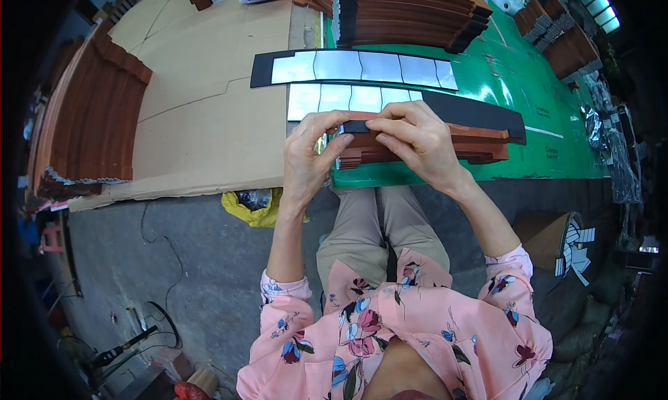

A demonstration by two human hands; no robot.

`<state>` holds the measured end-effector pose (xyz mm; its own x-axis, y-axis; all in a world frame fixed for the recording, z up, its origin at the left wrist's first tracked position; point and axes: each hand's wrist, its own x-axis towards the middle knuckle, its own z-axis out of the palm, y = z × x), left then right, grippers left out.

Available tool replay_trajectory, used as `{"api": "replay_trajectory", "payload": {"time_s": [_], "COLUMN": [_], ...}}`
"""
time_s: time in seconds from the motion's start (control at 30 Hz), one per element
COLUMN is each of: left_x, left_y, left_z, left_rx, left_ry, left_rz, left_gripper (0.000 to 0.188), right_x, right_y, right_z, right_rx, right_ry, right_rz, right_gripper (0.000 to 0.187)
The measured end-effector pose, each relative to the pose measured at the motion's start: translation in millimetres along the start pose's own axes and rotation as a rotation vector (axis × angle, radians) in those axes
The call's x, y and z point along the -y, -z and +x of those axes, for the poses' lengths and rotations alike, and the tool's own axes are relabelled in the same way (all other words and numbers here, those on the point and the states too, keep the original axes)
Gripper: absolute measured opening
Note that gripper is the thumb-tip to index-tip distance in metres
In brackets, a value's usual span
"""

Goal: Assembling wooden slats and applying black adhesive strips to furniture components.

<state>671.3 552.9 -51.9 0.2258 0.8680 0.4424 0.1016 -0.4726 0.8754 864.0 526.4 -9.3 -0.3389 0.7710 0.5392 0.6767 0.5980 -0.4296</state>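
Observation:
A reddish-brown moulded profile (480, 149) lies near the front edge of the green-covered table, in front of me. On its left end sits a small black pad (355, 126). My left hand (311, 146) is closed round that end, index finger above and thumb at the near side. My right hand (421, 139) pinches the pad's right end, its fingertips resting on the profile. Just beyond lie two long black strips: the farther strip (263, 70) and the nearer strip (480, 119), both partly covered with shiny pale rectangles. My hands hide part of the nearer strip.
A stack of brown profiles (410, 13) stands at the back, another stack (94, 114) at the left on cardboard (209, 135). More profiles (567, 48) lie at the far right. Below the table are a yellow bag (250, 208) and a bin (546, 236) with pale strips hanging out.

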Motion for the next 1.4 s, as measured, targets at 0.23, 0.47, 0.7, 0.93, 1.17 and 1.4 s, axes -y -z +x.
{"api": "replay_trajectory", "payload": {"time_s": [0.23,0.47,0.7,0.93,1.17,1.4], "left_x": [1,-5,-6,-11,-44,-70], "left_y": [1,-12,-27,-21,1,-4], "left_z": [-1,-2,-2,1,-4,-32], "left_rx": [0.008,-0.057,-0.146,-0.15,0.088,-0.066], "left_ry": [-0.169,-0.048,0.25,0.441,0.626,0.498], "left_rz": [0.207,0.066,-0.153,-0.241,0.238,-0.108], "left_gripper": [0.022,0.008,0.008,0.012,0.034,0.042], "right_x": [-3,-1,-9,-82,-121,-107], "right_y": [-7,-15,27,164,169,176], "right_z": [0,-5,-14,-81,-121,-149], "right_rx": [-0.046,-0.153,-0.163,-0.407,0.142,-0.239], "right_ry": [0.073,0.159,0.121,-0.372,-1.005,-0.91], "right_rz": [-0.063,-0.19,-0.202,-0.335,0.021,0.533], "right_gripper": [0.021,0.026,0.03,0.021,0.039,0.024]}}
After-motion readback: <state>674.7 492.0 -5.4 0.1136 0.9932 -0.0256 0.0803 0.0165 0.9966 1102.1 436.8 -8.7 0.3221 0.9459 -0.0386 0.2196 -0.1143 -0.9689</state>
